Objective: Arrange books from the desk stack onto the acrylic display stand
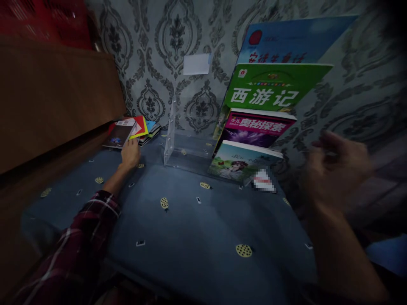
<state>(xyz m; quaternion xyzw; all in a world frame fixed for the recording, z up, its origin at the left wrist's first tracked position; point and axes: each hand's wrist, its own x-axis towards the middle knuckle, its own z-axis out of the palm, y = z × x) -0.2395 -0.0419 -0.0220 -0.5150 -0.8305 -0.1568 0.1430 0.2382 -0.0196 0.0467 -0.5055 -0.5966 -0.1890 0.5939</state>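
Here, left hand point(130, 153) touches dark book point(118, 136) at edge; tablecloth point(184, 228) spreads rightward.

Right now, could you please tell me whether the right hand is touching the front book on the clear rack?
Apart: the head view shows wallpaper between the right hand and the front book.
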